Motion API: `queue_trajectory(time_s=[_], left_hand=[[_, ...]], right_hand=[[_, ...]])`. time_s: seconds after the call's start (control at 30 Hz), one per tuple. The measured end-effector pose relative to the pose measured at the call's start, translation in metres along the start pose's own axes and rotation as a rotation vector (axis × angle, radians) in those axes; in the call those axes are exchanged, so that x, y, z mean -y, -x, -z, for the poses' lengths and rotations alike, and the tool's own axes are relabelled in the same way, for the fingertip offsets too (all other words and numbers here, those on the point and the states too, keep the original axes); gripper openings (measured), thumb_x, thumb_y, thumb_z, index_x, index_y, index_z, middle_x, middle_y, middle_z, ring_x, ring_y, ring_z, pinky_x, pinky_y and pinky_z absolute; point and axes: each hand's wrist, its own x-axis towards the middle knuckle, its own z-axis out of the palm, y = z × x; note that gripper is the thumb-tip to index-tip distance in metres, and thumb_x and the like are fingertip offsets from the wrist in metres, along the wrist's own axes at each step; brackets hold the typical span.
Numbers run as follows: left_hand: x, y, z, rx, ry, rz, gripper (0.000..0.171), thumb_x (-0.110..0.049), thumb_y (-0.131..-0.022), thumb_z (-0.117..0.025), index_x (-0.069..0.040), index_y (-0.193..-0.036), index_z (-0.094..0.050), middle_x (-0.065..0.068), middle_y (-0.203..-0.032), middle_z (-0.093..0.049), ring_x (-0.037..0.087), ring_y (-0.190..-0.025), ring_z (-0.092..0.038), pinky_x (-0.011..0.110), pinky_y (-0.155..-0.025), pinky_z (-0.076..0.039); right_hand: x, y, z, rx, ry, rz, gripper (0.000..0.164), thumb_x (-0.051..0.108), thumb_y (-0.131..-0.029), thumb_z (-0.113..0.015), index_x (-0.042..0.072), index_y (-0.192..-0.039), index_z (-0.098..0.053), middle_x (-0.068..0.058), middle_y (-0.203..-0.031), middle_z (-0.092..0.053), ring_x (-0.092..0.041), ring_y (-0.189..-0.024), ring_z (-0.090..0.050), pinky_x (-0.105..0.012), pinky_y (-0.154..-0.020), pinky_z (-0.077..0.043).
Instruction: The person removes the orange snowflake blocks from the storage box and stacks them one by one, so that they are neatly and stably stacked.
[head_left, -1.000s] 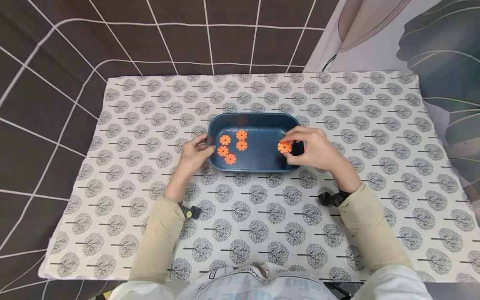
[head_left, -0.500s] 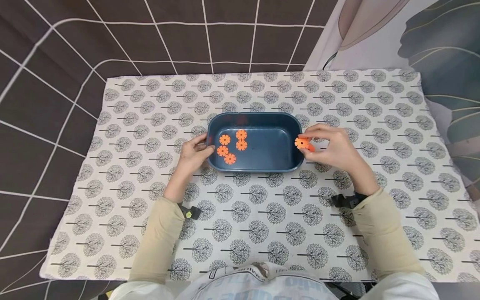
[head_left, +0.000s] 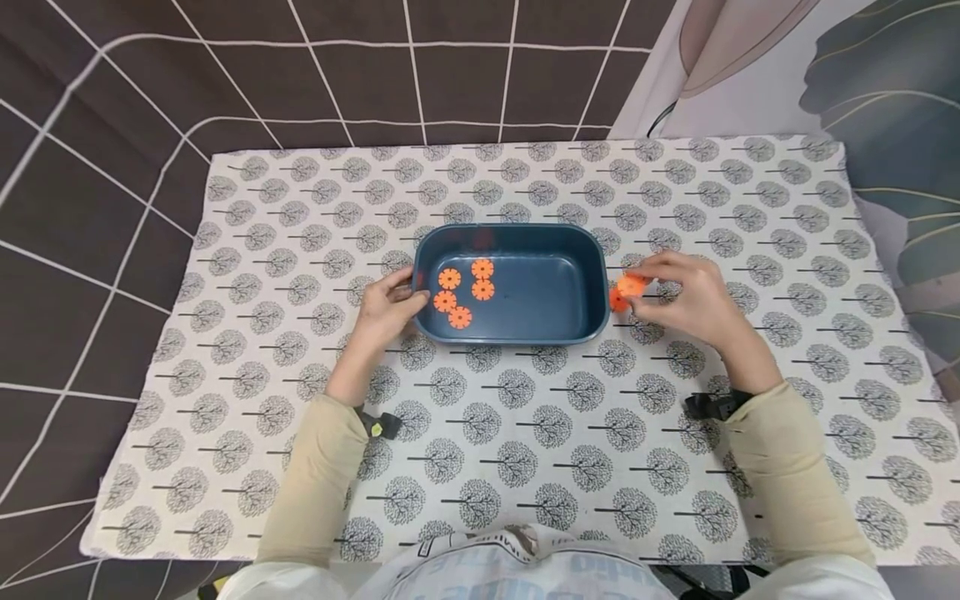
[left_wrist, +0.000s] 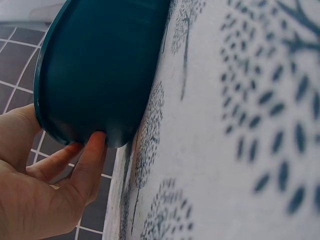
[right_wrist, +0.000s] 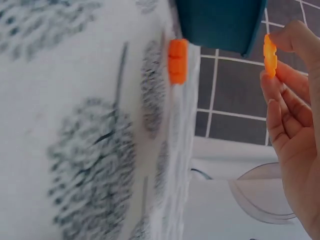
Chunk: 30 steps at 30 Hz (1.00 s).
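Observation:
A dark blue plastic bin (head_left: 536,304) stands on the cloth, with several orange notched discs (head_left: 482,289) lying in its left part. My left hand (head_left: 386,308) grips the bin's left end, thumb over the rim and fingers against the outer wall; the left wrist view shows the fingertips (left_wrist: 97,140) on that wall. Beyond the right end, my right hand (head_left: 690,296) pinches an orange notched disc (right_wrist: 270,56) between thumb and fingers, raised above the cloth. Close to the bin's right wall lies another orange notched piece (right_wrist: 177,61), partly covered by the held disc in the head view.
A white cloth (head_left: 517,458) printed with grey trees covers the table. Dark tiled-pattern fabric (head_left: 360,83) borders the far and left sides. A patterned curtain (head_left: 885,125) hangs at the right. Black straps sit on both wrists.
My right hand has carried the orange disc from over the bin's right part out past its right rim. My left hand keeps its grip, and the discs inside stay put.

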Motion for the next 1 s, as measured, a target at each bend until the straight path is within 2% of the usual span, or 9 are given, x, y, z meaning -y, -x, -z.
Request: queue_trajectory(time_s=[0.1, 0.23, 0.3, 0.37, 0.63, 0.8, 1.0], left_hand=[[0.0, 0.0, 0.0, 0.0, -0.002, -0.002, 0.06, -0.012, -0.085, -0.065, -0.014, -0.141, -0.041, 0.015, -0.126, -0.055, 0.025, -0.113, -0.054, 0.028, -0.084, -0.055], [-0.001, 0.001, 0.001, 0.0, 0.004, 0.004, 0.061, -0.012, -0.085, -0.065, -0.014, -0.141, -0.041, 0.015, -0.127, -0.054, 0.024, -0.116, -0.052, 0.029, -0.09, -0.053], [-0.001, 0.001, 0.001, -0.001, 0.004, 0.008, 0.061, -0.012, -0.085, -0.065, -0.014, -0.141, -0.041, 0.015, -0.127, -0.054, 0.024, -0.117, -0.051, 0.03, -0.091, -0.052], [-0.002, 0.001, 0.001, -0.003, 0.003, 0.01, 0.06, -0.011, -0.085, -0.064, -0.013, -0.141, -0.041, 0.015, -0.128, -0.053, 0.025, -0.117, -0.051, 0.03, -0.09, -0.053], [-0.002, 0.0, -0.001, -0.011, 0.004, 0.016, 0.059, -0.012, -0.085, -0.065, -0.015, -0.139, -0.043, 0.014, -0.127, -0.054, 0.024, -0.115, -0.053, 0.029, -0.086, -0.054], [-0.002, 0.001, 0.0, -0.006, 0.007, 0.016, 0.059, -0.012, -0.085, -0.065, -0.015, -0.14, -0.042, 0.015, -0.128, -0.053, 0.025, -0.115, -0.052, 0.028, -0.085, -0.055], [-0.001, 0.001, 0.0, 0.003, 0.018, 0.01, 0.06, -0.011, -0.086, -0.064, -0.014, -0.141, -0.041, 0.016, -0.129, -0.052, 0.027, -0.114, -0.055, 0.026, -0.078, -0.057]], right_hand=[[-0.003, 0.003, -0.001, 0.029, 0.033, -0.03, 0.042, 0.003, -0.056, -0.084, 0.001, -0.096, -0.072, -0.012, -0.095, -0.068, -0.026, -0.085, -0.063, -0.007, -0.08, -0.042], [-0.004, 0.007, -0.003, 0.111, 0.077, -0.109, 0.042, 0.008, -0.061, -0.083, 0.001, -0.101, -0.07, -0.013, -0.102, -0.066, -0.03, -0.091, -0.063, -0.029, -0.082, -0.053], [-0.005, 0.007, -0.005, 0.138, 0.09, -0.124, 0.042, 0.009, -0.063, -0.083, 0.001, -0.102, -0.07, -0.014, -0.103, -0.066, -0.031, -0.092, -0.063, -0.04, -0.081, -0.054], [-0.006, 0.007, -0.006, 0.152, 0.096, -0.12, 0.043, 0.01, -0.062, -0.084, -0.001, -0.101, -0.069, -0.015, -0.102, -0.066, -0.031, -0.091, -0.063, -0.045, -0.08, -0.054], [-0.012, 0.004, -0.013, 0.177, 0.156, -0.017, 0.038, 0.017, -0.064, -0.083, -0.001, -0.094, -0.069, -0.012, -0.094, -0.067, -0.026, -0.076, -0.065, -0.04, -0.067, -0.057], [-0.015, 0.003, -0.016, 0.185, 0.211, 0.004, 0.036, 0.021, -0.064, -0.083, 0.003, -0.092, -0.069, -0.007, -0.091, -0.068, -0.017, -0.067, -0.061, -0.032, -0.056, -0.054], [-0.016, 0.001, -0.018, 0.202, 0.265, -0.002, 0.036, 0.027, -0.065, -0.082, 0.007, -0.092, -0.07, -0.006, -0.089, -0.069, -0.014, -0.064, -0.06, -0.03, -0.054, -0.052]])
